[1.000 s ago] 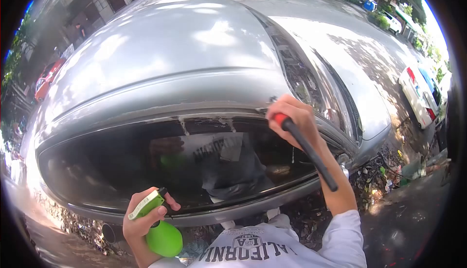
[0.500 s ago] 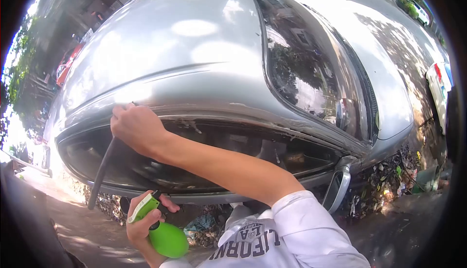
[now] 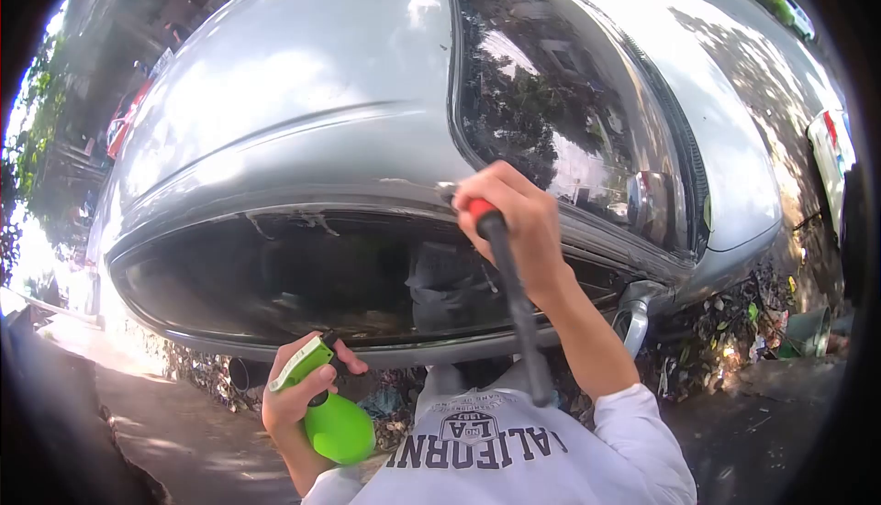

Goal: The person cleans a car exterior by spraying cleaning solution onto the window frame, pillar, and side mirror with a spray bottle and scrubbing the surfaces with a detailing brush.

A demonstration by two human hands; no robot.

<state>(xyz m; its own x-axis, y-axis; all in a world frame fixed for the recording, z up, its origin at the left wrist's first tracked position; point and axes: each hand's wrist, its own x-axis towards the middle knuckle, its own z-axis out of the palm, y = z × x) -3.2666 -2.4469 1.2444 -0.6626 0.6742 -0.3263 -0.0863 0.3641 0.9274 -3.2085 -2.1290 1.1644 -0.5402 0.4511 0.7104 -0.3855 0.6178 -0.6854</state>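
Observation:
A green spray bottle (image 3: 340, 430) is in my left hand (image 3: 292, 393), which grips it around the neck and trigger below the side window (image 3: 275, 276). My right hand (image 3: 516, 221) is closed on a black-handled tool (image 3: 516, 299) with a red section near the fingers. The tool's long handle hangs down towards my shirt, and its working end is mostly hidden by the hand. That hand is at the roof edge of a silver car (image 3: 303, 92), close to the windshield's lower left corner. Whitish wet-looking streaks lie along the top of the side window.
The windshield (image 3: 551, 92) and hood (image 3: 725, 166) extend to the right. A side mirror (image 3: 635, 312) sticks out beside my right forearm. Leaves and litter (image 3: 725, 331) line the ground near the car. A white vehicle (image 3: 830, 166) stands at far right.
My right hand has moved right along the roof edge with the tool, from the rear part of the side window towards the windshield. My left hand and the bottle shifted slightly right and up.

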